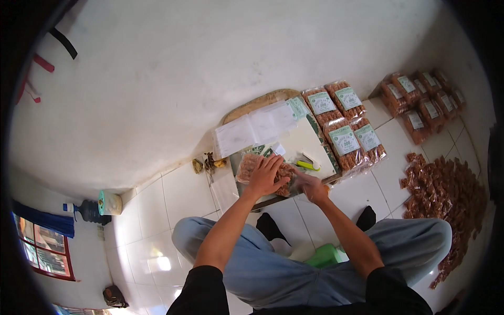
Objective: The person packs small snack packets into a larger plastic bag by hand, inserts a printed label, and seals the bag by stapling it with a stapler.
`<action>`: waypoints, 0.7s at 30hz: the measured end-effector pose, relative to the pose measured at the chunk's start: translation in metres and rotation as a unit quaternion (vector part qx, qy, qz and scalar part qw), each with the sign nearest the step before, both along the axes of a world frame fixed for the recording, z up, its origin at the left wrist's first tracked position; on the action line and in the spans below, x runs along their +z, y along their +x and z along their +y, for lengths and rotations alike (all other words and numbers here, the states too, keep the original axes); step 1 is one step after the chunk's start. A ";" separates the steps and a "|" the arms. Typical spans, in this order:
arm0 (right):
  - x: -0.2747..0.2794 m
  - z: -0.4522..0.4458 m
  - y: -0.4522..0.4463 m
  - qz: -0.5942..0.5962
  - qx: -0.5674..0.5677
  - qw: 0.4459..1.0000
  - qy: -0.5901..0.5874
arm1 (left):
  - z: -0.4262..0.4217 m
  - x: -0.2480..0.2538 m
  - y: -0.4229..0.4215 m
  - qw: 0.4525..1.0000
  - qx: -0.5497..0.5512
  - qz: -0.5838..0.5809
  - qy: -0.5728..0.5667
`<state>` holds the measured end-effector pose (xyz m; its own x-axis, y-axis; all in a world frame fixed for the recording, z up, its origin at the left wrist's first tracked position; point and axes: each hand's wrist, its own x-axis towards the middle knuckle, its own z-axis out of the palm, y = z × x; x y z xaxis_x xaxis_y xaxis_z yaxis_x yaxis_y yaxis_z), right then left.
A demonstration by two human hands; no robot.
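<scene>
My left hand (265, 176) lies spread on top of a clear bag of brown snacks (247, 167) at the front edge of a low table (321, 140). At the bag's right end is my right hand (311, 186), its fingers blurred and partly hidden, so its grip is unclear. A yellow-green cutter (308, 165) rests on the table just beyond my right hand. Clear plastic sheets (252, 128) lie across the table's back left, with green labels (298, 107) beside them. A small white piece (277, 149) is above my left hand.
Labelled snack packs (345, 140) stand at the table's right side. More packs (407, 86) are stacked by the wall. Small loose packets (446, 194) are heaped on the right floor. A green container (324, 255) sits between my legs; a water bottle (90, 211) is far left.
</scene>
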<state>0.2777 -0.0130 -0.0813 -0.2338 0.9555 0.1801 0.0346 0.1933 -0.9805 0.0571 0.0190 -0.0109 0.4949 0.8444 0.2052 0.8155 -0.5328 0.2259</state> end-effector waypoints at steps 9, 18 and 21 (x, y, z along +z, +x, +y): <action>-0.004 0.022 -0.020 -0.152 -0.062 0.967 0.193 | 0.001 -0.002 0.012 0.999 -0.021 0.037 0.028; 0.046 0.013 -0.012 -0.034 -0.036 0.967 -0.251 | 0.004 0.019 -0.002 0.983 -0.135 0.114 0.048; 0.044 0.013 -0.014 -0.002 -0.020 0.965 -0.263 | 0.005 0.019 0.001 0.984 -0.148 0.091 0.031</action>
<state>0.2633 -0.0002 -0.0375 -0.1946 0.9226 -0.3331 0.0351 -0.3328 -0.9423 0.0583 0.0236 0.0082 0.7509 0.6459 0.1377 0.6459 -0.7617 0.0507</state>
